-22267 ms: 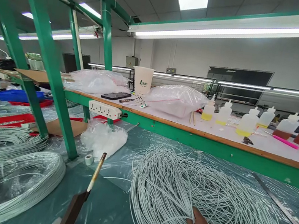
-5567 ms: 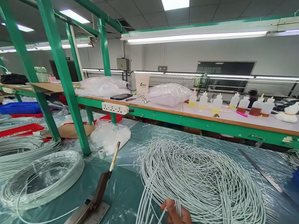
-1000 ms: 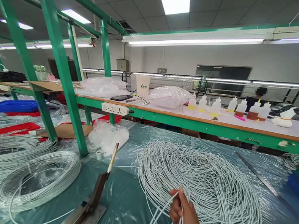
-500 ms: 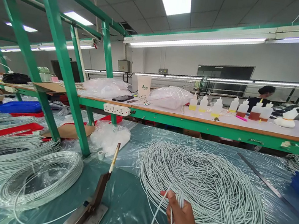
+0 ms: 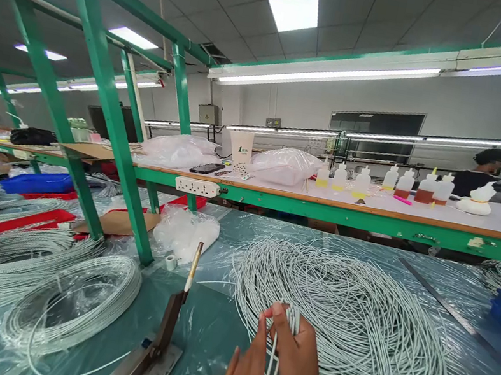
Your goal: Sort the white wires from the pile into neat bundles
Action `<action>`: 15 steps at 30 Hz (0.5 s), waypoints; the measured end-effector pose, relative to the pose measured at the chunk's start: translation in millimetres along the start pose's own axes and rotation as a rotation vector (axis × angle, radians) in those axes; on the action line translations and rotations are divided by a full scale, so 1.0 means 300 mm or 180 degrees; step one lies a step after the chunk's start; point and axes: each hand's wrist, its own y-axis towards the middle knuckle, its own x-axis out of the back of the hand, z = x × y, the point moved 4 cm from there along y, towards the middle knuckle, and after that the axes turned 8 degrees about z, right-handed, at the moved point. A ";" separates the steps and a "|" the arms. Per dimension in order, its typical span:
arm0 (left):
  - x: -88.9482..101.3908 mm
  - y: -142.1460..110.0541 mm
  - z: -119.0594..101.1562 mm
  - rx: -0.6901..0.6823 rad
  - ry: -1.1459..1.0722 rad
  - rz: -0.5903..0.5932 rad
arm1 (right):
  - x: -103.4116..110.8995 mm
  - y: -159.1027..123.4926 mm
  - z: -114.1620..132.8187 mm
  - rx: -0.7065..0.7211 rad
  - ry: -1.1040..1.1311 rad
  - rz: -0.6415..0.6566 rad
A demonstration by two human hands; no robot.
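Note:
My right hand [image 5: 300,367] is closed around a bunch of thin white cables [image 5: 293,316], whose lengths hang down between my two hands. Beside it on the left, my left hand [image 5: 246,371] reaches up, and its fingertips pinch a cable close to my right thumb. The exact pinch point is partly hidden by the fingers. Just behind both hands lies a large loose coil of white cable [image 5: 338,293] on the plastic-covered bench. Left of my hands stands a metal lever tool [image 5: 168,322] with a worn, pale handle.
Smaller cable coils [image 5: 74,305] lie at the left near a red tray [image 5: 18,227]. A green post [image 5: 113,144] rises from the bench. A raised shelf [image 5: 278,194] carries squeeze bottles [image 5: 362,182] and plastic bags. A steel ruler [image 5: 435,294] lies right. Another person [image 5: 469,181] sits beyond.
My left hand has come up from the bottom edge to meet my right fingertips at the cables. My right hand has shifted slightly; the person beyond appears farther right.

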 end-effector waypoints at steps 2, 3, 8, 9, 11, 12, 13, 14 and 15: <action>0.005 -0.010 -0.073 -0.0068 0.0281 -0.0367 | -0.028 0.000 0.026 -0.0079 0.0274 0.0035; 0.007 -0.017 -0.095 -0.0044 0.0248 -0.0579 | -0.040 0.001 0.039 -0.0123 0.0436 0.0037; 0.013 -0.015 -0.116 -0.0505 -0.0720 -0.1259 | -0.076 0.009 0.085 -0.0095 0.1070 0.0121; 0.012 -0.005 -0.108 -0.0648 -0.1031 -0.1225 | -0.080 0.010 0.086 -0.0120 0.1165 0.0168; 0.007 0.016 -0.079 -0.0723 -0.1729 -0.1082 | -0.087 0.008 0.078 -0.0262 0.1379 0.0326; 0.005 0.023 -0.057 -0.0646 -0.2104 -0.1067 | -0.092 0.003 0.075 -0.0337 0.1533 0.0457; 0.002 0.027 -0.031 -0.0527 -0.2501 -0.1086 | -0.099 -0.005 0.073 -0.0414 0.1730 0.0640; 0.000 0.026 -0.004 -0.0414 -0.2901 -0.1123 | -0.108 -0.015 0.074 -0.0490 0.1959 0.0870; -0.004 0.023 0.022 -0.0300 -0.3267 -0.1149 | -0.118 -0.027 0.078 -0.0550 0.2220 0.1109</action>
